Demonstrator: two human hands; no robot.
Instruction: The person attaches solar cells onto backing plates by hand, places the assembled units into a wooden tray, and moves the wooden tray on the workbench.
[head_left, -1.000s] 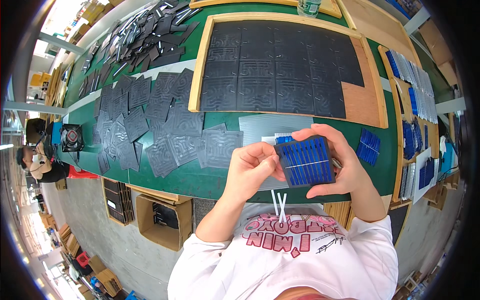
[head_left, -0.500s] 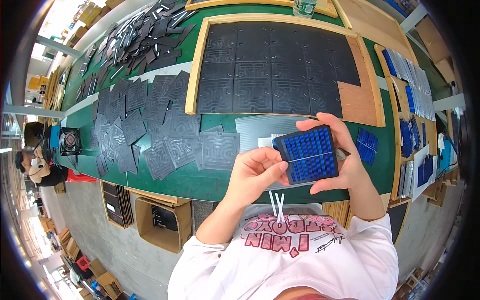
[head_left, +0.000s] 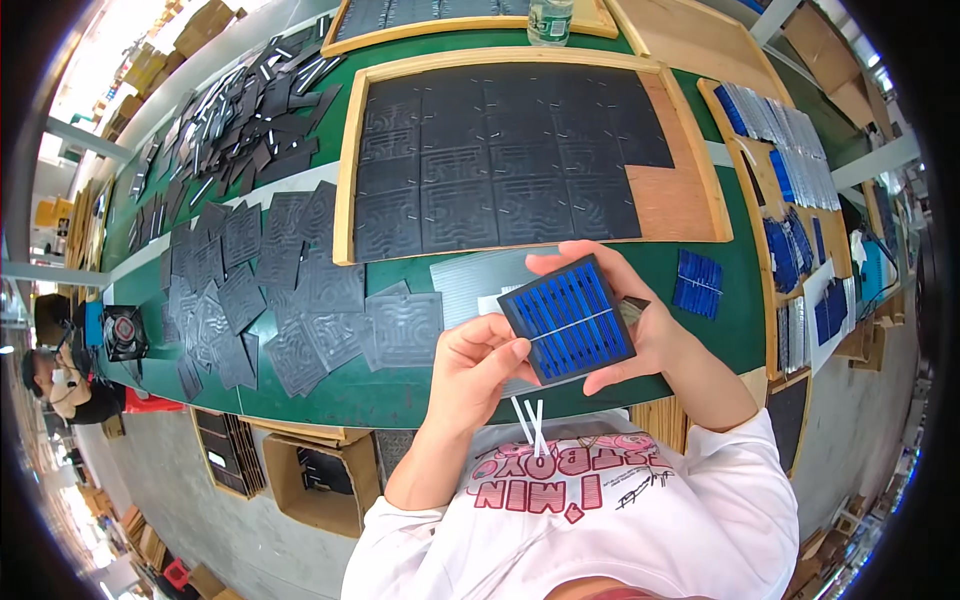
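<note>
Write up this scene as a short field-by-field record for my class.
Held: blue-striped panel with black edges
Left hand: thumb and fingers pinching the panel's left side
Right hand: thumb and fingers gripping its right side
Surface: green table
Beyond hands: wooden frame around black squares
Left of hands: loose, overlapping black sheets
Right of hands: blue strips

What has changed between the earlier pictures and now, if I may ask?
The square, black-edged panel with blue stripes edged toward the wood-framed black board and turned slightly counterclockwise in view; the whole view also swung, shifting everything left. Nothing was grasped or released: left hand and right hand keep hold. The square black textured sheets stay put.
</note>
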